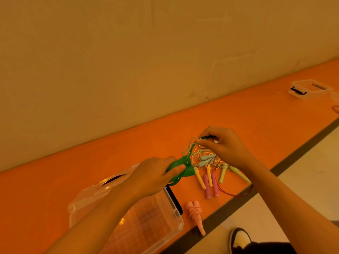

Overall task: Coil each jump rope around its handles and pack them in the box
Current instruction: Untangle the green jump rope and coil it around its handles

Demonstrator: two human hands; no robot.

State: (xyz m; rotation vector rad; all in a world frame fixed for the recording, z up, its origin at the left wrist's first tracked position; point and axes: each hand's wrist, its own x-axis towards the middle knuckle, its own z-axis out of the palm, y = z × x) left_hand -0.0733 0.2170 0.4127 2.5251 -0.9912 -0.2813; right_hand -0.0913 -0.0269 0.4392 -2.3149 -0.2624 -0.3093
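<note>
My left hand (156, 176) grips the two green handles (187, 171) of a jump rope just above the orange surface. Its green cord (190, 152) runs up to my right hand (222, 145), which pinches a loop of it between thumb and fingers. Below my left forearm lies a clear plastic box (176, 224), open and showing nothing inside. A coiled pink rope (196, 214) lies beside the box's right edge. Under my right hand sit loose ropes in a tangle: yellow handles (200, 178), pink handles (211, 186), pale green handles (222, 174) and light blue handles (206, 159).
The orange bench (91, 171) runs along a plain wall, its dark front edge (293, 153) dropping to a pale floor. A second clear box (310, 89) sits far right. A dark flat object (174, 197) lies by the near box. A shoe (238, 239) shows below.
</note>
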